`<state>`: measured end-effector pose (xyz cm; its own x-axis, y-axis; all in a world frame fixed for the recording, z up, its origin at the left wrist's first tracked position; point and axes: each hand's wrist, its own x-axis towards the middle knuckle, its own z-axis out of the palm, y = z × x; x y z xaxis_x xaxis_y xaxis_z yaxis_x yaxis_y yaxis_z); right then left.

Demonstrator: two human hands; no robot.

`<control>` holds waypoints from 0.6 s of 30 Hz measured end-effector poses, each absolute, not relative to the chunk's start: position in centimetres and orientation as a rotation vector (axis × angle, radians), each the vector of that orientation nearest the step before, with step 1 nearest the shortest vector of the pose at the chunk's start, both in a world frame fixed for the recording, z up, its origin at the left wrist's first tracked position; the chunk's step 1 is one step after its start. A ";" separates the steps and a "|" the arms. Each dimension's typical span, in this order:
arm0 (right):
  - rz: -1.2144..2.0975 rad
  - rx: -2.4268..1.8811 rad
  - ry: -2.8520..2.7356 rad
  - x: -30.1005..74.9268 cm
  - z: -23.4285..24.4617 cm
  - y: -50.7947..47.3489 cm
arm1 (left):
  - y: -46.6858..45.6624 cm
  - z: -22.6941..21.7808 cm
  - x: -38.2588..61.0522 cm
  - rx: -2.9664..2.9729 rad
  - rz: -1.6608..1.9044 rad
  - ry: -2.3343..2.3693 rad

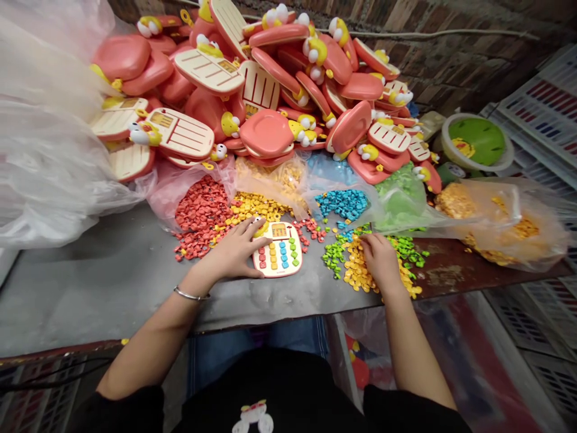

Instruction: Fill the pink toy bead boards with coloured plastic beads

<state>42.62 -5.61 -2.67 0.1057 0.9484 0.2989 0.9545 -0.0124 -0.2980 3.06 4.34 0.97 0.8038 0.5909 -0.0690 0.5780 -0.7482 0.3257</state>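
Flat on the grey tabletop lies a cream and red toy panel (278, 264) with a yellow head, a small picture window and columns of red, yellow, blue and green buttons. My left hand (232, 248) grips its left side, fingers over the head and the thumb along the lower edge. To the right, my right hand (381, 258) reaches into a heap of yellow pieces (356, 270), fingertips pinched together. What they hold, if anything, is hidden. Green pieces (333, 255) lie around that heap.
Behind are piles of red pieces (202, 210), yellow pieces (256, 206) and blue pieces (345, 204) spilling from plastic bags. More toy panels (265, 132) are stacked against the brick wall. A bag of yellow parts (505, 225) and a bowl (478, 141) stand right; plastic sheeting (58, 156) hangs left.
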 end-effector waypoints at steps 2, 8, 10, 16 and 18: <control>0.010 -1.948 -1.809 42.5 -2.5 -5.5 | 4.4 1.0 3.0 2.657 0.055 0.887; 0.162 -1.870 -1.650 41.4 -1.1 -5.4 | 4.4 1.1 3.1 2.657 0.044 0.884; 0.217 -1.821 -1.594 40.8 -0.5 -5.4 | 4.4 1.1 3.1 2.652 0.053 0.882; 0.429 -1.704 -1.393 39.4 -0.3 -5.3 | 4.3 1.1 3.1 2.651 0.053 0.893; 0.591 -1.677 -1.313 39.2 -0.7 -5.3 | 4.4 1.1 3.0 2.651 0.046 0.896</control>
